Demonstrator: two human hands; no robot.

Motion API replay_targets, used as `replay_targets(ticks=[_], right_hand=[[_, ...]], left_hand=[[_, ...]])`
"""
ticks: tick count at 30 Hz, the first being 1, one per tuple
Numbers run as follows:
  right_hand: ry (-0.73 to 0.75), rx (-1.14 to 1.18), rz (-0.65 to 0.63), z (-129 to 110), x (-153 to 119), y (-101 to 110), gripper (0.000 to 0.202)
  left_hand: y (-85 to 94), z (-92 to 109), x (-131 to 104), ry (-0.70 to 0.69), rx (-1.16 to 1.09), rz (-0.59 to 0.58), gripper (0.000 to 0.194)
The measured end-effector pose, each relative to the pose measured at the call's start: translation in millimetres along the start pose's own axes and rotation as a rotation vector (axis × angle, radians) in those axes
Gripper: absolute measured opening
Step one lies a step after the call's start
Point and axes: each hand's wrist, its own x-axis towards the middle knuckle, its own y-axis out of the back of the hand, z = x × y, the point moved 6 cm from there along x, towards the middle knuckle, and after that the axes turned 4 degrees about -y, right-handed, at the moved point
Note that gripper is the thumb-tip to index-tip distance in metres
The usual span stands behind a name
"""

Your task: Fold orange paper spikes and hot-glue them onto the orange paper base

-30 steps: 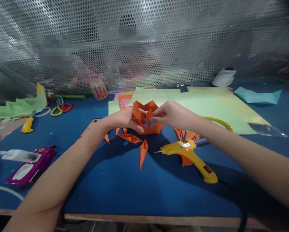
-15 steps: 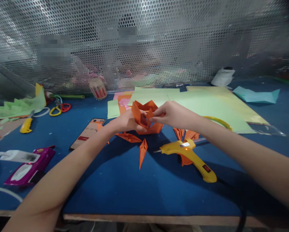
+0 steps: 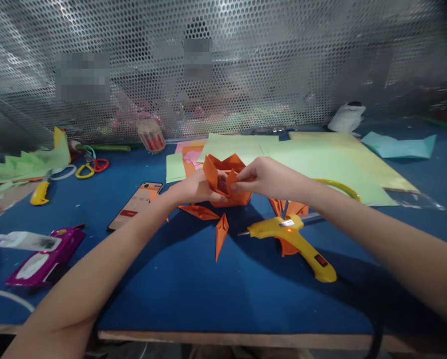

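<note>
An orange folded-paper ring with pointed tips is held up in the middle of the table. My left hand grips its left side, with fingers partly hidden inside it. At the front right, my right hand pinches one upright paper point between thumb and fingers. Below the ring lie two loose orange folded pieces, one slanting and one pointing towards me. A yellow glue gun rests to the right on more orange paper, its small light glowing.
A phone and a purple device lie on the left, with a yellow cutter and scissors farther back. Green paper sheets cover the back right. A perforated metal wall bounds the table behind.
Almost nothing differs. Both hands stay on the orange paper ring, the right still pinching the same point; the view has shifted very slightly.
</note>
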Motion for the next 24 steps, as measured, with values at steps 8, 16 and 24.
replay_targets(ticks=[8, 16, 24], right_hand=[[-0.039, -0.006, -0.026, 2.1, 0.5, -2.5, 0.038], [-0.057, -0.004, -0.055, 2.7, 0.1, -3.5, 0.037], [-0.056, 0.017, -0.087, 4.3, 1.1, -6.7, 0.032]], left_hand=[[-0.6, 1.5, -0.7, -0.001, -0.008, -0.007, 0.036], [0.2, 3.1, -0.5, -0.010, -0.003, 0.011, 0.019], [-2.1, 3.1, -0.1, 0.018, 0.001, -0.014, 0.029]])
